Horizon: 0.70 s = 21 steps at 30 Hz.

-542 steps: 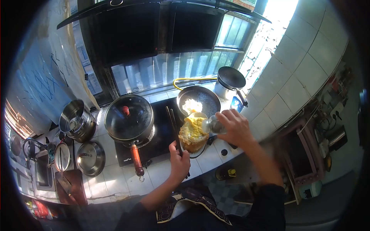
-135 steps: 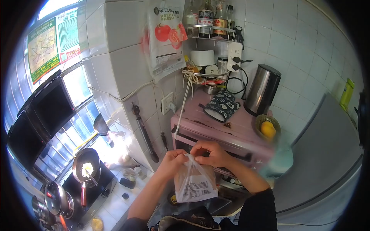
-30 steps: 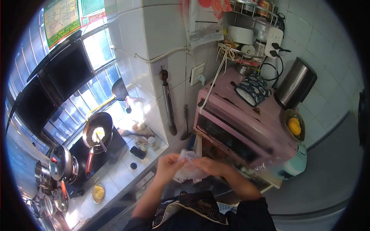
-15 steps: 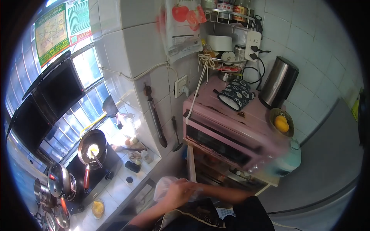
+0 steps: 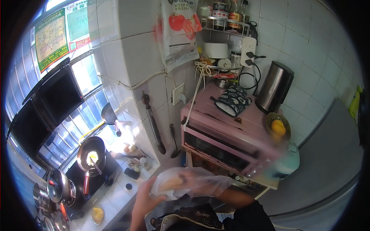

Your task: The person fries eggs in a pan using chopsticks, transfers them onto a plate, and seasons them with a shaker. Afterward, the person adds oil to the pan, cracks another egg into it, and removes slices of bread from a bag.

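A translucent plastic bag [image 5: 204,181] is stretched out in front of my body. My left hand [image 5: 148,198] grips its left end, the thumb lying over the plastic. My right hand [image 5: 183,183] shows blurred through the film and appears to be inside the bag, with the forearm coming out at the bag's right end. Whether its fingers hold anything cannot be made out. Something tan shows through the plastic near the left end. Below the bag is the dark apron [image 5: 192,221].
The pink oven [image 5: 219,134] carries a patterned mitt [image 5: 233,101], a kettle [image 5: 274,86] and a bowl with yellow fruit [image 5: 278,128]. At left, a pan [image 5: 90,148] with food and a lidded pan [image 5: 58,184] sit on the stove. A plate of yellow food [image 5: 98,215] lies on the counter.
The bag, bunched between my hands before, is now spread wide. My left hand has moved left, and my right hand now shows through the plastic. The view has tilted slightly upward since a second ago.
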{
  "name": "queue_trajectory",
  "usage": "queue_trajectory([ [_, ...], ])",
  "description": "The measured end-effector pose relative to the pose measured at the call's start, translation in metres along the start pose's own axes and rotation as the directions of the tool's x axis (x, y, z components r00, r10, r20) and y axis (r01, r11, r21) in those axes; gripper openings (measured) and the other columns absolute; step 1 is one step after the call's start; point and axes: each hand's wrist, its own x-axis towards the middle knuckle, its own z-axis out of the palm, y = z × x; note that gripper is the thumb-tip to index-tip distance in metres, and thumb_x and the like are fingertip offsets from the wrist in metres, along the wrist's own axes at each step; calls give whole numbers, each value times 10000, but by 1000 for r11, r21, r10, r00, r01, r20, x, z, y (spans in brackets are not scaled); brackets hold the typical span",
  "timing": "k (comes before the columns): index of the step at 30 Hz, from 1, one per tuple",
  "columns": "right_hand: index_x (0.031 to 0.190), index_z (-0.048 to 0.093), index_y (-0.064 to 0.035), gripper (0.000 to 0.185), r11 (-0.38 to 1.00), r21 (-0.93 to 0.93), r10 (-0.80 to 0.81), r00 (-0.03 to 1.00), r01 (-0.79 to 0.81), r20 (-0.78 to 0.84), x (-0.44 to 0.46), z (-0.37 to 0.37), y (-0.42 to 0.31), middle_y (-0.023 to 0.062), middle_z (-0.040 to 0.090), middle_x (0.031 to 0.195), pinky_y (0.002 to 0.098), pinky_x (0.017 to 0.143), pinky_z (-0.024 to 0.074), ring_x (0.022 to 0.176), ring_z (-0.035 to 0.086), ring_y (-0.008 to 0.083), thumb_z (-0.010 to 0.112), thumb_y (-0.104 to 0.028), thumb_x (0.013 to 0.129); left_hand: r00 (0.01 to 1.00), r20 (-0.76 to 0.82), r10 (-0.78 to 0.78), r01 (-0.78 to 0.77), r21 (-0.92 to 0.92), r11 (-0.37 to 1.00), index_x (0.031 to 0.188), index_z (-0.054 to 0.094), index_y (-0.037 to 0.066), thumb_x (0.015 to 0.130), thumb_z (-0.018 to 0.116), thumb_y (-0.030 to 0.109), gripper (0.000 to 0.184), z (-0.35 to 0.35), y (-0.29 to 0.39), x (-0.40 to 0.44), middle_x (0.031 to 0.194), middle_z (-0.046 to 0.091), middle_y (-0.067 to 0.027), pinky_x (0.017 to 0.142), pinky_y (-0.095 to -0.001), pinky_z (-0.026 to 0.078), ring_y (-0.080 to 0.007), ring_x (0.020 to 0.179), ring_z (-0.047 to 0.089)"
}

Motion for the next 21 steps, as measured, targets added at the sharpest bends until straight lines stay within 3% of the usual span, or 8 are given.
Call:
queue_trajectory([
  [1,1113,495,-4,467,1000,0,0,1000,0,-3,1,4,13,159,504,1085,342,885,391,1018,493,264,628,-324,800,984,151,-99,143,-312,939,1166,499,21,641,751,150,597,2,-9,-2,1040,594,-160,834,-324,431,-272,1003,569],
  [3,1054,537,-2,473,989,92,-94,969,117,-227,-1,11,30,151,557,1015,319,844,414,953,533,236,665,-354,765,985,133,-112,148,-300,942,1142,517,17,665,730,121,532,6,-4,-3,991,613,-156,803,-322,442,-256,932,596],
  [7,1027,581,-12,369,988,91,-99,971,121,-216,-32,-19,-14,98,622,945,300,766,446,855,571,150,695,-233,755,992,-15,-122,103,-445,890,1025,588,-3,706,674,95,345,11,-12,1,871,636,-142,706,-293,463,-197,782,613],
  [9,1020,587,-7,365,926,377,58,972,34,-230,-42,-24,-14,95,622,956,277,784,450,862,572,140,704,-218,746,979,7,-205,189,-420,887,927,616,-27,738,623,92,223,7,-21,1,738,627,-126,630,-277,460,-162,665,599],
  [13,1016,594,-23,344,936,306,-59,933,175,-354,-60,-35,-17,106,624,971,268,773,468,855,603,163,706,-181,731,980,-86,-178,129,-407,904,851,624,-38,763,586,101,168,11,-16,17,652,599,-80,549,-256,409,-112,571,515],
  [16,1062,559,-25,356,933,-108,-351,798,344,-489,-77,-41,-28,144,609,976,292,713,479,799,616,201,657,-213,777,978,-89,-187,97,-601,793,813,619,-36,796,574,124,167,17,-21,31,672,582,-11,571,-230,390,-72,629,489],
  [18,1153,476,-49,453,814,-498,-503,793,300,-344,-83,-36,-5,167,567,1073,341,716,491,818,617,279,632,-237,772,969,-148,-198,52,-662,748,786,614,-23,827,586,177,206,16,-13,44,676,566,7,564,-211,369,-56,630,472],
  [21,1112,543,-85,472,869,-495,-220,915,25,-340,-90,-37,-12,113,580,1079,364,711,491,806,620,277,683,-290,710,960,-208,-186,-34,-749,661,777,602,-22,856,567,210,247,8,5,68,654,546,15,553,-201,350,-62,603,469],
])
